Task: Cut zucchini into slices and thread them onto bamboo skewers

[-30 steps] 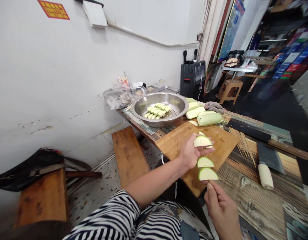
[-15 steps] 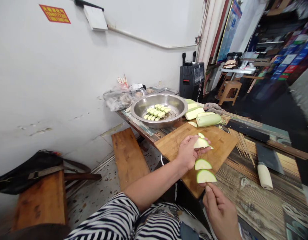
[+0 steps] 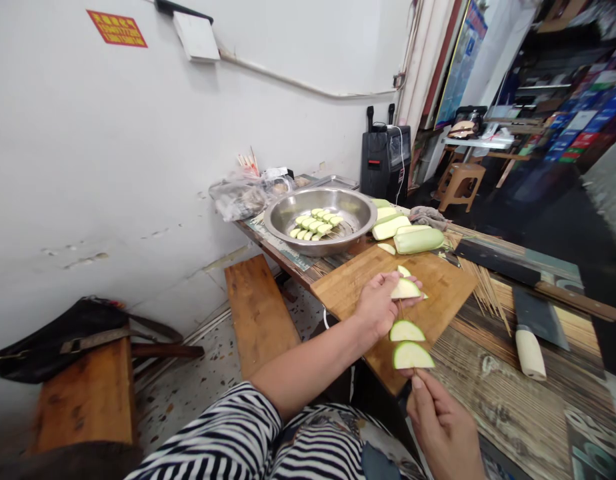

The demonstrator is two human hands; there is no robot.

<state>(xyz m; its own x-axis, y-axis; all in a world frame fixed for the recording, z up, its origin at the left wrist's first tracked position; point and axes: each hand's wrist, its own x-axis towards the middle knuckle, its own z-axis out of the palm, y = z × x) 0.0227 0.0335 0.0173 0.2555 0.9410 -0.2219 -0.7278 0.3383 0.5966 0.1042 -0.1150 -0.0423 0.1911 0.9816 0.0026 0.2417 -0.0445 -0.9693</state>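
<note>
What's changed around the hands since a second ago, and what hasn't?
The left hand has brought its thumb over the edge of its green-edged slice; the skewer and its two lower slices have shifted slightly toward the person. Nothing was let go. The right hand still grips the skewer; the steel bowl and cutting board stayed put.

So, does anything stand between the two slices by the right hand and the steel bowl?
Yes: in this view the left hand, gripping another slice, lies across the straight line, then the near rim of the steel bowl. Nothing visible covers its top.
</note>
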